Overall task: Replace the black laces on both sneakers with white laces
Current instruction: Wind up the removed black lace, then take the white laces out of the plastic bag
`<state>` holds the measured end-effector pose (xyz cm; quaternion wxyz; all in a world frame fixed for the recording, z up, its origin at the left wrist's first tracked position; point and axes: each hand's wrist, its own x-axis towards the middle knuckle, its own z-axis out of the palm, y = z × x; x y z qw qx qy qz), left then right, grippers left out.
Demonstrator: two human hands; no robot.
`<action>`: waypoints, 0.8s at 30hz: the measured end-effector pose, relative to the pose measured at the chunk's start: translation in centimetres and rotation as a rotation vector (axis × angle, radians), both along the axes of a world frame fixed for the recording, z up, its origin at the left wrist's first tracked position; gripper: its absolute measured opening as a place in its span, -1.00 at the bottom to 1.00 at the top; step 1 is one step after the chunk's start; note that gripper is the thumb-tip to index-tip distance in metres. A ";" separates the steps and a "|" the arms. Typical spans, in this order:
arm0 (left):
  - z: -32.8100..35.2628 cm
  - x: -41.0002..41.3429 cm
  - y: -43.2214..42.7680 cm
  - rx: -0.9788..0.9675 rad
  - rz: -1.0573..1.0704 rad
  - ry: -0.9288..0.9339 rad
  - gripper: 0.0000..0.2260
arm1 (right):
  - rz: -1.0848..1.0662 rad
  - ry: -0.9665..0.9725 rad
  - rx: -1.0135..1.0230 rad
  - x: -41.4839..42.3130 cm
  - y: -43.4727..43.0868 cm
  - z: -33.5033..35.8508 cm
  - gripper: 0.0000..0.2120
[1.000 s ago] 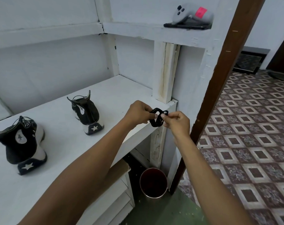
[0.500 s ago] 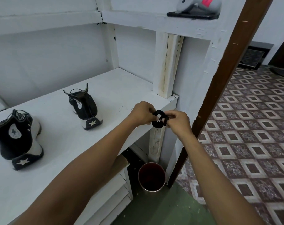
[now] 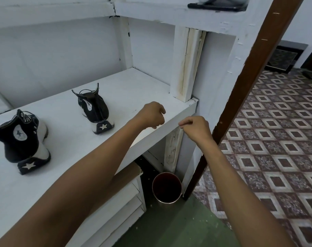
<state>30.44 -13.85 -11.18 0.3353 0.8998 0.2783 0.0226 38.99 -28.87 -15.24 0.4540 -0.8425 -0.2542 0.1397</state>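
Two black high-top sneakers with white star heel patches stand on the white shelf [image 3: 142,86], heels towards me. The nearer sneaker [image 3: 21,138] is at the far left with thin dark laces showing at its top. The farther sneaker [image 3: 93,107] stands mid-shelf. My left hand [image 3: 152,114] hovers over the shelf's front right edge, fingers curled into a loose fist. My right hand [image 3: 195,128] hangs just off the shelf's corner, fingertips pinched together. Nothing shows in either hand. No lace bundle or white lace is in view.
A round bin [image 3: 166,188] with a dark inside stands on the green floor below the shelf corner, under my hands. A brown wooden post [image 3: 249,72] leans up on the right. Patterned tiles [image 3: 276,139] cover the floor beyond. A dark flat object [image 3: 215,7] lies on the upper shelf.
The coiled black lace that both hands held together is gone from view. My hands have moved apart, the left over the shelf edge and the right off the corner.
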 end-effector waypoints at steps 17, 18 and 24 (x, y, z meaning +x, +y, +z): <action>7.7 -18.7 5.8 0.116 0.543 -0.508 -0.85 | 0.449 0.199 0.407 -11.9 12.8 10.0 -0.81; 8.1 -20.3 6.2 0.129 0.581 -0.513 -0.86 | 0.493 0.212 0.421 -13.2 13.8 10.3 -0.81; 9.4 -31.8 9.4 0.165 0.834 -0.536 -0.85 | 0.799 0.292 0.417 -23.3 20.2 11.5 -0.78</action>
